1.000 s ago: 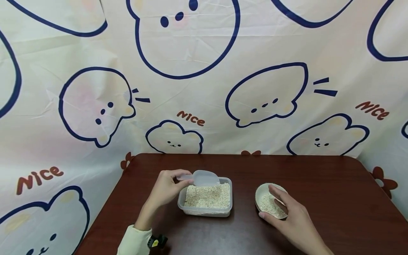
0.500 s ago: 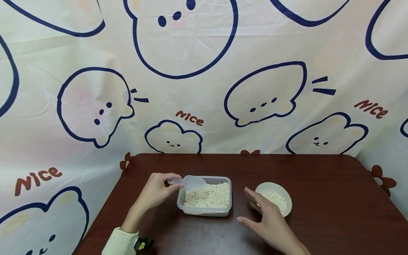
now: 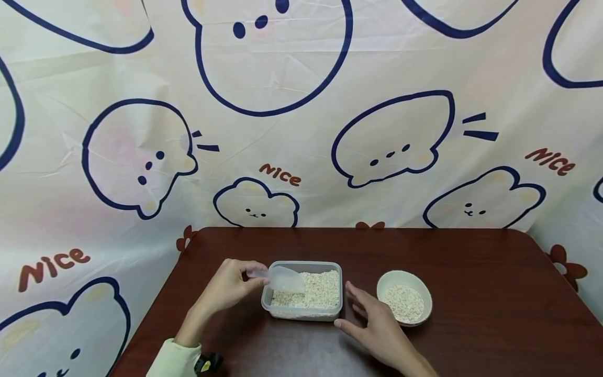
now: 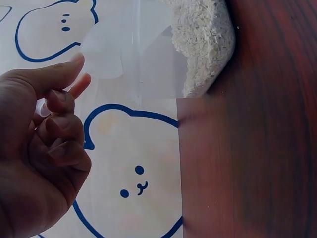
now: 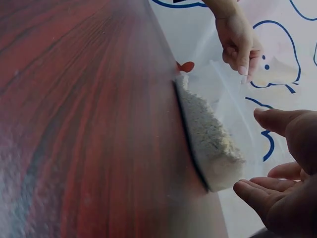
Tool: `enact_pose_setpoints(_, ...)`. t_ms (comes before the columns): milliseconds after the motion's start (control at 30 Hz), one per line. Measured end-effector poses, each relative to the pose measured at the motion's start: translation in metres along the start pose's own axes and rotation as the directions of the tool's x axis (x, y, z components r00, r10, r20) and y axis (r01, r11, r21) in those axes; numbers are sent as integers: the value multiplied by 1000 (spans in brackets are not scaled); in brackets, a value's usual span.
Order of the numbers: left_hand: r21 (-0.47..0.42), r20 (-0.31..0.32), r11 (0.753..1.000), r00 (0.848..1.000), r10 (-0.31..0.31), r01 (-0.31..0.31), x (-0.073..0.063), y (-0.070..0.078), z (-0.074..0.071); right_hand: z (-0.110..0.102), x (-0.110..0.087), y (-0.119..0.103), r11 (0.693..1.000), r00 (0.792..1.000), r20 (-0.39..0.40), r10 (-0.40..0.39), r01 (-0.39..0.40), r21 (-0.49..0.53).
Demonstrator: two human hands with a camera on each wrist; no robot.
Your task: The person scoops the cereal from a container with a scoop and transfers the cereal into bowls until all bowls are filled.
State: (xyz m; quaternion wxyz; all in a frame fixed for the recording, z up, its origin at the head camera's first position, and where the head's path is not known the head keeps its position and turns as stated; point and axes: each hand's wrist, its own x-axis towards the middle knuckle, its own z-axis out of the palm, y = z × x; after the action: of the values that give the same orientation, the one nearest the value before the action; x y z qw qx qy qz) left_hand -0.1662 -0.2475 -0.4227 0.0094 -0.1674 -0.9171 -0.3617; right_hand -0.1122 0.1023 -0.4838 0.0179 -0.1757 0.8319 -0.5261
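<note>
My left hand [image 3: 230, 285] pinches the handle of a translucent white scoop [image 3: 288, 280] between thumb and fingers. The scoop's bowl overlaps the pale, rice-like grains [image 3: 325, 289] in a clear plastic container [image 3: 303, 313]. In the left wrist view the scoop [image 4: 106, 49] shows beyond the thumb, partly blending with the container's wall. Beside the container's right end is my right hand [image 3: 379, 329], thumb and fingers spread and holding nothing. The right wrist view shows its fingertips close to the container's corner [image 5: 225, 176]. A small white bowl [image 3: 386, 278] with similar grains stands just right of that hand.
The dark red-brown wooden table [image 3: 490, 293] carries the container and the bowl. Behind it hangs a pale cloth [image 3: 311, 141] with blue cartoon outlines, meeting the table's far edge. My left sleeve [image 3: 174, 360] and a black wristband [image 3: 209, 363] are at the lower left.
My right hand has left the bowl and moved left to the container's end. The scoop has shifted left and lowered toward the grains, still pinched in my left hand.
</note>
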Motion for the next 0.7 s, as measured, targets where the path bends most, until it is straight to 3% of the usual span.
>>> enact_pose_setpoints(167, -1, 43, 1000, 999, 4, -4, 1, -1, 3, 6, 4, 6, 997, 998, 3, 56, -56, 47)
enact_pose_setpoints(400, -1, 103, 999, 994, 38, -38, 3, 0, 14, 14, 9, 9, 995, 998, 5, 59, -59, 84)
enact_pose_setpoints(567, -17, 100, 999, 994, 47, -46, 5, 2, 25, 16, 9, 9, 992, 996, -4, 92, -91, 90)
enact_pose_setpoints(700, -26, 88, 996, 992, 88, -87, 8, 5, 34, 19, 10, 10, 990, 995, -25, 97, -94, 108)
